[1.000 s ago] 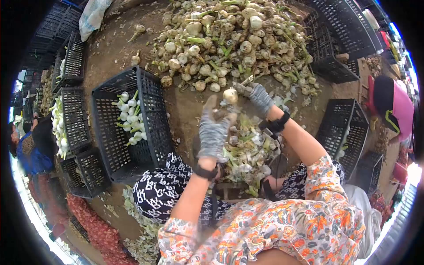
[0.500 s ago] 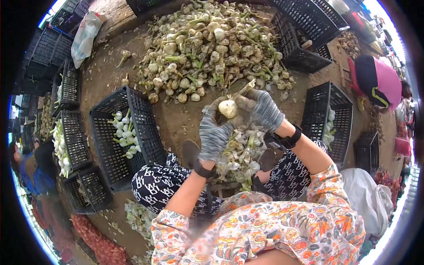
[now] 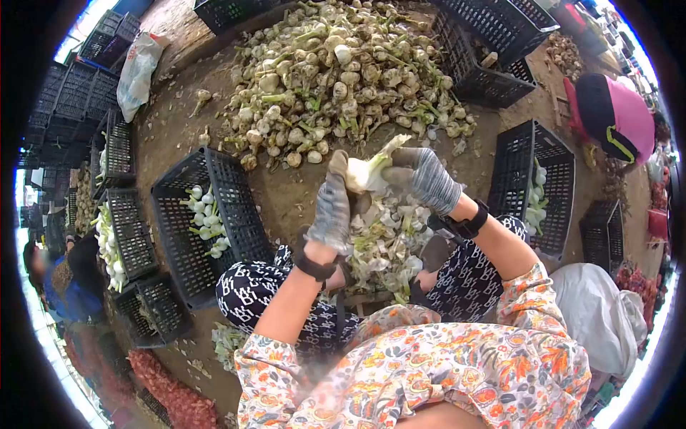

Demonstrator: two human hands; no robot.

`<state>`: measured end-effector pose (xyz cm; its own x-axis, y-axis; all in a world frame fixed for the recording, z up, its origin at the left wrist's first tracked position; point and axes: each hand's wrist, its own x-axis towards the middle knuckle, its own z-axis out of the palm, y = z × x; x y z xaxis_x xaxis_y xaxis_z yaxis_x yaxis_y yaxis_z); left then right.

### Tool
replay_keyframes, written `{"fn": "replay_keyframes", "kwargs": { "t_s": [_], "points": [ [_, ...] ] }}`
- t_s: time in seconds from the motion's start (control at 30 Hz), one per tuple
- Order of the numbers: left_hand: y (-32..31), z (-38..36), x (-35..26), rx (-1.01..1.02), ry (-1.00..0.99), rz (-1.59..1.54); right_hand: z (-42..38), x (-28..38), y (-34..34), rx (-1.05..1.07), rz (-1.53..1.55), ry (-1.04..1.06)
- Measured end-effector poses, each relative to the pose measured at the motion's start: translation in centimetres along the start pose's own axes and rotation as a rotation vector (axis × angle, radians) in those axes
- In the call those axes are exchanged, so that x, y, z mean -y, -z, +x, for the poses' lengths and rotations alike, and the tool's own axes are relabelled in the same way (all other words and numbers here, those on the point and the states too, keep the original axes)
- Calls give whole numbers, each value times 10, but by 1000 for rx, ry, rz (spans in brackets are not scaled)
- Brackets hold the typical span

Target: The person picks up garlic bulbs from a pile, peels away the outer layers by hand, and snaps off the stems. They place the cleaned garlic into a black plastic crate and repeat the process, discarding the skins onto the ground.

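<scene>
A garlic bulb [image 3: 362, 176] with pale, clean skin and a short stem pointing up to the right is between my two gloved hands. My left hand [image 3: 331, 207], in a grey striped glove, has its fingertips pressed against the bulb's left side. On the other side, my right hand [image 3: 431, 180] is closed around the bulb near the stem, its fingers bent. Below both hands lies a heap of peeled skins and leaf scraps [image 3: 382, 239] on the ground between my feet. Beyond them is a large pile of untrimmed garlic [image 3: 343, 79].
A black crate [image 3: 236, 207] with cleaned garlic bulbs stands at my left, another crate [image 3: 511, 182] at my right. More crates [image 3: 132, 232] line the far left. A person in pink [image 3: 625, 118] bends at the right. A white sack [image 3: 597, 314] lies nearby.
The bulb has turned from a dirty-stemmed view to a whiter, stripped look, its stem now paler. My left hand has rotated more upright beside it.
</scene>
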<state>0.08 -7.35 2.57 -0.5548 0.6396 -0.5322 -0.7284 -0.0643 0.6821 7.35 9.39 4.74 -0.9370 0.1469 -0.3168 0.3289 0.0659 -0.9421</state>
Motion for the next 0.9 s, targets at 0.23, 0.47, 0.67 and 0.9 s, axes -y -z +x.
{"fn": "replay_keyframes", "kwargs": {
  "t_s": [0.23, 0.47, 0.67, 0.9],
  "points": [
    [20, 18, -13, 292, 596, -209, -2, -22, -5, 63, 174, 96],
    [-4, 11, 4, -139, -543, 1013, 5, -34, -5, -77, 234, 163],
    [-5, 15, -3, 64, -109, 367, -2, -35, -5, -12, 660, -5],
    [-10, 7, -14, 389, 300, -468, -2, -34, -1, 42, 623, 235]
  ]
}}
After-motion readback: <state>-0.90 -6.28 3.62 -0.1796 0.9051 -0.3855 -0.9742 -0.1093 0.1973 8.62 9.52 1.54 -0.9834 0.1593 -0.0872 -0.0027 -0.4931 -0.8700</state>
